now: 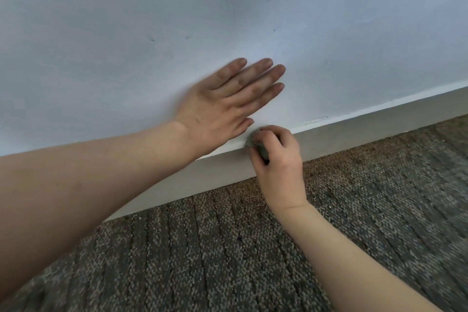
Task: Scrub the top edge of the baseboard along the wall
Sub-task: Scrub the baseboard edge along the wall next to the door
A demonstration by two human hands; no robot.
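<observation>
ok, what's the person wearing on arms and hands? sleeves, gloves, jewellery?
Nothing worn shows. Left hand and right hand are bare: no gloves, rings or watch. Left forearm and right forearm are bare to the frame edge, no sleeves.

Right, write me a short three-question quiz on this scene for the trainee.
1. Multiple choice: what does the right hand grip against the top edge of the baseboard? A) a grey scrubbing pad B) a paintbrush C) a spray bottle
2. True or false: the left hand is curled round the baseboard.
3. Fill in: the floor below the baseboard is covered with ____.

Key: 1 A. 2 False: it lies flat, fingers straight, on the wall. 3 carpet.
</observation>
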